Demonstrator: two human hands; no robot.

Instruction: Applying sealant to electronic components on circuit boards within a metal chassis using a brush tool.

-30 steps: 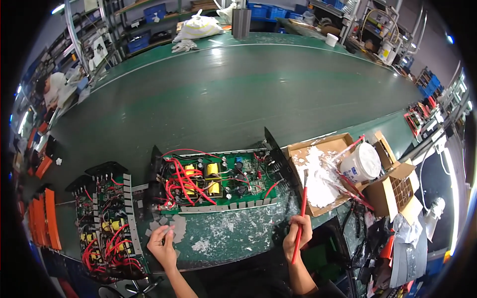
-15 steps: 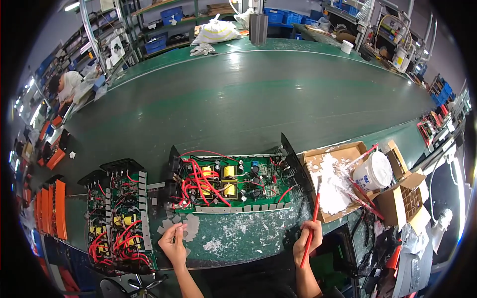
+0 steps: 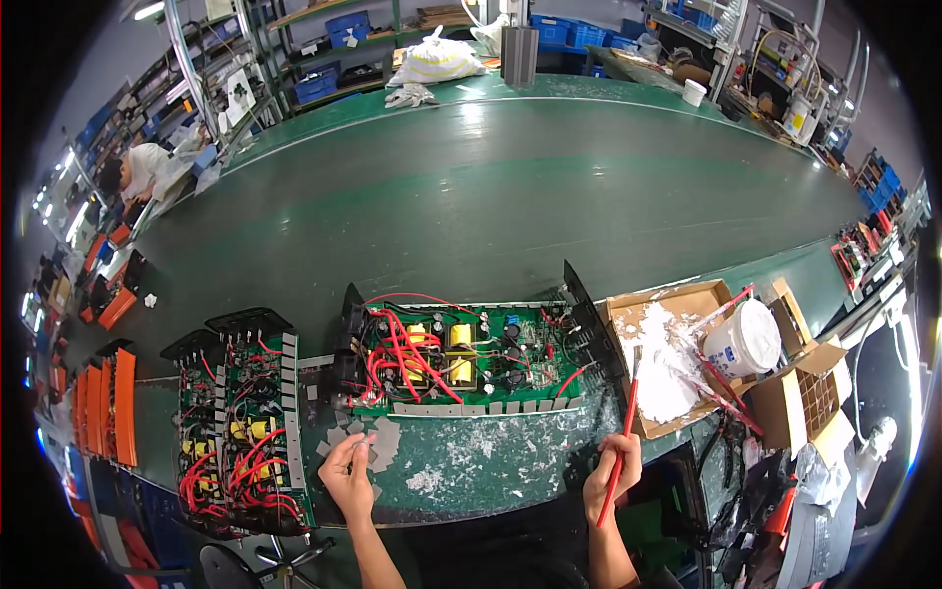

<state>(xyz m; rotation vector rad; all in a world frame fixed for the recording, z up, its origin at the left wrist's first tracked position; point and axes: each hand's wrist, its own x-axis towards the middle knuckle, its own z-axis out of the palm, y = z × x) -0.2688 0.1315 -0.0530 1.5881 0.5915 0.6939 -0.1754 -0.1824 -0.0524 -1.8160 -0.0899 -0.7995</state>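
Observation:
My left hand [image 3: 347, 479] is pinched closed over loose grey pads [image 3: 385, 444] on the bench, with what looks like one small pad at its fingertips. My right hand [image 3: 612, 473] is wrapped round a slim red stick [image 3: 626, 432], held tilted. The stick's far end reaches to the white paste [image 3: 663, 378] in a shallow cardboard box [image 3: 655, 429]; its tip is hard to make out there. Beyond my hands lies a green circuit board [image 3: 497, 368] with red wires, yellow transformers and black end plates. Grey pads line its near edge.
Two similar board assemblies [image 3: 235, 432] stand at the left, beside orange housings [image 3: 123, 407]. A white bucket [image 3: 743, 339] leans in the paste box, next to an open divided carton [image 3: 810, 398]. White smears mark the bench [image 3: 471, 461]. A person [image 3: 142, 172] works far left.
The whole view has shifted slightly to the right. My left hand stays pinched by the pads, and my right hand still grips the red stick over the paste box.

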